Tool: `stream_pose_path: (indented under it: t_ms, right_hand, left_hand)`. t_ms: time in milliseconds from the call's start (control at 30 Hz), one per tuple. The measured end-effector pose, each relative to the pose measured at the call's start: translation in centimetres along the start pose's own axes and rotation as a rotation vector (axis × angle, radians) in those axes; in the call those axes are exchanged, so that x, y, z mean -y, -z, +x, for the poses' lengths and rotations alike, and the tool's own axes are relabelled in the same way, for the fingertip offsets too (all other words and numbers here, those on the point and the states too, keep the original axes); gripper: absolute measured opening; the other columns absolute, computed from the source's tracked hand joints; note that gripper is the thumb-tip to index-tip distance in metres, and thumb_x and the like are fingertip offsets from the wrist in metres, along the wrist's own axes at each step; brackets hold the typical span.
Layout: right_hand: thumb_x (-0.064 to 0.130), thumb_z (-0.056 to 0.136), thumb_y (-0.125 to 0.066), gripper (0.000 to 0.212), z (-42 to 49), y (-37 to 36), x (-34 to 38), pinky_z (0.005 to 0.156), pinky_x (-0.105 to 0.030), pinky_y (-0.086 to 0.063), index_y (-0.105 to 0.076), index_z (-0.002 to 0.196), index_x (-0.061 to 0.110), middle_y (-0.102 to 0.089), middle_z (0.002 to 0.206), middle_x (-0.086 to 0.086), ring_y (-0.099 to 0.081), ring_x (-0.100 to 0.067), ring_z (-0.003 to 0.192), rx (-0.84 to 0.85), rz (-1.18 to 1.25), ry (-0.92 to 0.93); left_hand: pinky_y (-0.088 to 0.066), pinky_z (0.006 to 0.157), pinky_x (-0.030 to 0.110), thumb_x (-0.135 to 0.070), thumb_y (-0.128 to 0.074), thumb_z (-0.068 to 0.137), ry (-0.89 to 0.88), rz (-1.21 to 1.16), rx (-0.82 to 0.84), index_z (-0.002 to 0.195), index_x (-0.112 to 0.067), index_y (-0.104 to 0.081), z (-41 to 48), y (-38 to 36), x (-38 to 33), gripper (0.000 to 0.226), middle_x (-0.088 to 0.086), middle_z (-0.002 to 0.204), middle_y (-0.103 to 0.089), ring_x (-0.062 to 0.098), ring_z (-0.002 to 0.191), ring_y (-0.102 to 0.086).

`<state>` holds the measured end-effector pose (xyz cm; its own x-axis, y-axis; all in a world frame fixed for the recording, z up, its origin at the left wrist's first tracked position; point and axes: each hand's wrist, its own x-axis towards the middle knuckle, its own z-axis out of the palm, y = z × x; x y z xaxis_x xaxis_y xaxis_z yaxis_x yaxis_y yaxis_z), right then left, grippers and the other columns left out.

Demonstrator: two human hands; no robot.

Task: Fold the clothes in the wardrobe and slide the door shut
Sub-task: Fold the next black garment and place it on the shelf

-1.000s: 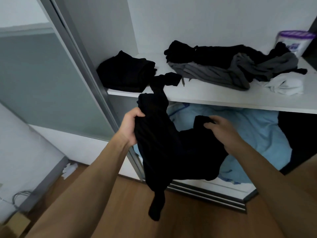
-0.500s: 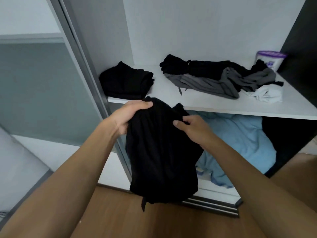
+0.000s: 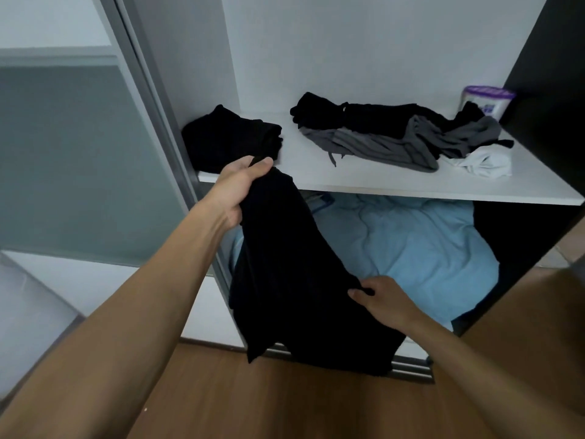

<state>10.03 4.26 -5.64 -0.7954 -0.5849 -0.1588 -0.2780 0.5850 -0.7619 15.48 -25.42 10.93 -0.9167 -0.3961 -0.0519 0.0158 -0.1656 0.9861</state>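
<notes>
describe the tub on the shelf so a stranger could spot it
Find the white wardrobe shelf and follow it to its back right corner. Behind the loose pile of black and grey clothes stands a white tub, the only thing there not cloth, with a purple lid.

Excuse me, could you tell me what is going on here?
A person is folding clothes at an open wardrobe. The left hand grips the top of a black garment, and the right hand pinches its lower edge. On the shelf, a folded black pile sits at the left; a loose heap of black, grey and white clothes lies to its right, unfolded.
</notes>
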Motion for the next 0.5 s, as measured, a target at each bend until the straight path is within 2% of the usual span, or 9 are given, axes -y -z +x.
stream_pose_path:
  t_ms: [67, 100, 133, 200, 267, 333, 433, 467, 500]
  right_hand:
    - [0.029, 0.094, -0.067, 0.034, 0.2, -0.3, 1.0, 0.056, -0.019, -0.037, -0.053, 0.064, 0.022, -0.055, 0.066, 0.007, -0.054, -0.01, 0.064, 0.1, -0.105, -0.004]
    - [0.025, 0.093, -0.069, 0.017, 0.6, -0.1, 2.1, 0.062, -0.018, -0.041, -0.059, 0.079, 0.026, -0.061, 0.081, 0.005, -0.057, -0.011, 0.074, 0.098, -0.053, -0.008]
    - [0.019, 0.091, -0.072, 0.018, 1.1, 0.5, 3.5, 0.072, -0.018, -0.047, -0.062, 0.104, 0.028, -0.063, 0.102, 0.001, -0.059, -0.012, 0.086, 0.065, 0.072, -0.013]
    - [0.009, 0.086, -0.076, 0.07, 1.9, 2.7, 6.9, 0.093, -0.028, -0.051, -0.04, 0.142, 0.029, -0.05, 0.136, -0.002, -0.057, -0.015, 0.109, -0.073, 0.365, 0.101]
    - [0.008, 0.083, -0.078, 0.086, 2.4, 5.9, 9.6, 0.1, -0.028, -0.049, -0.03, 0.144, 0.044, -0.047, 0.145, 0.005, -0.055, -0.01, 0.122, -0.073, 0.44, 0.297]
    - [0.01, 0.079, -0.07, 0.076, 2.2, 8.2, 11.5, 0.092, -0.026, -0.054, -0.043, 0.136, 0.051, -0.064, 0.13, 0.001, -0.064, -0.01, 0.113, 0.016, 0.42, 0.364]
    - [0.011, 0.086, -0.064, 0.013, 1.9, 9.1, 13.0, 0.062, -0.033, -0.049, -0.068, 0.097, 0.018, -0.068, 0.076, 0.0, -0.063, -0.015, 0.068, 0.003, 0.155, 0.361]
    - [0.013, 0.09, -0.064, 0.008, 2.0, 9.1, 13.0, 0.057, -0.029, -0.043, -0.065, 0.084, 0.008, -0.061, 0.065, 0.004, -0.057, -0.01, 0.059, -0.044, 0.094, 0.365]
    - [0.015, 0.094, -0.064, 0.018, 2.2, 8.9, 12.9, 0.055, -0.027, -0.04, -0.063, 0.08, 0.003, -0.057, 0.062, 0.007, -0.053, -0.007, 0.055, -0.104, 0.076, 0.364]
  left_hand:
    - [-0.053, 0.056, 0.024, -0.026, -0.072, 0.091, -0.055, 0.154, 0.088, 0.06, -0.026, -0.063, -0.1, -1.6, -0.7, 0.032, -0.003, 0.065, -0.065, 0.011, 0.06, -0.066]
    - [-0.051, 0.054, 0.021, -0.027, -0.072, 0.091, -0.09, 0.277, 0.132, 0.059, -0.027, -0.064, -0.3, -2.6, -1.0, 0.033, -0.005, 0.062, -0.066, 0.009, 0.058, -0.064]
    - [-0.05, 0.054, 0.02, -0.028, -0.073, 0.09, -0.133, 0.401, 0.182, 0.062, -0.027, -0.066, -0.5, -3.6, -1.2, 0.029, -0.007, 0.062, -0.066, 0.008, 0.057, -0.064]
    - [-0.047, 0.055, 0.018, -0.03, -0.074, 0.088, -0.214, 0.569, 0.302, 0.072, -0.023, -0.066, -1.1, -5.7, -1.3, 0.019, -0.011, 0.063, -0.064, 0.005, 0.058, -0.061]
    - [-0.044, 0.054, 0.014, -0.029, -0.073, 0.089, -0.281, 0.644, 0.415, 0.08, -0.018, -0.064, -1.7, -7.1, -1.0, 0.017, -0.014, 0.063, -0.063, 0.002, 0.056, -0.058]
    - [-0.045, 0.054, 0.015, -0.03, -0.074, 0.089, -0.304, 0.665, 0.474, 0.084, -0.015, -0.064, -2.2, -7.7, -0.9, 0.019, -0.01, 0.065, -0.065, 0.004, 0.057, -0.059]
    - [-0.048, 0.055, 0.02, -0.034, -0.077, 0.085, -0.318, 0.666, 0.436, 0.084, -0.017, -0.066, -2.2, -7.3, -0.9, 0.021, -0.003, 0.067, -0.068, 0.009, 0.058, -0.06]
    - [-0.047, 0.053, 0.021, -0.036, -0.078, 0.084, -0.317, 0.669, 0.407, 0.083, -0.017, -0.065, -1.9, -6.8, -0.9, 0.022, -0.003, 0.065, -0.068, 0.009, 0.056, -0.06]
    - [-0.048, 0.052, 0.021, -0.037, -0.078, 0.083, -0.306, 0.678, 0.382, 0.083, -0.017, -0.065, -1.7, -6.1, -0.8, 0.024, -0.004, 0.065, -0.068, 0.009, 0.056, -0.06]
